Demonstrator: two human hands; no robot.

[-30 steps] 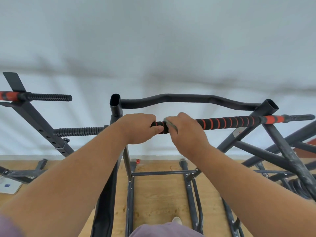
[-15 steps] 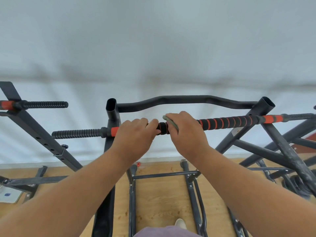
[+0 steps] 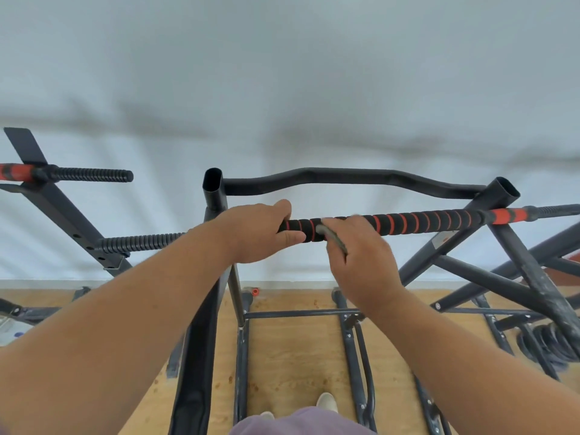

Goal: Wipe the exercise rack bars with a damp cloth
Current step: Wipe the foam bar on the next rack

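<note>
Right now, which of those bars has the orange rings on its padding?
The foam-padded bar that both hands grip, the right hand with a cloth. The curved bar behind it is plain black, and the ribbed bars at left lack rings.

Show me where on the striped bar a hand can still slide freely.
Free: the striped bar from the right hand, which holds the cloth, out to the right post. Crowded: the left end, where the left hand grips the bar beside the left post, with only a short gap between the hands.
</note>
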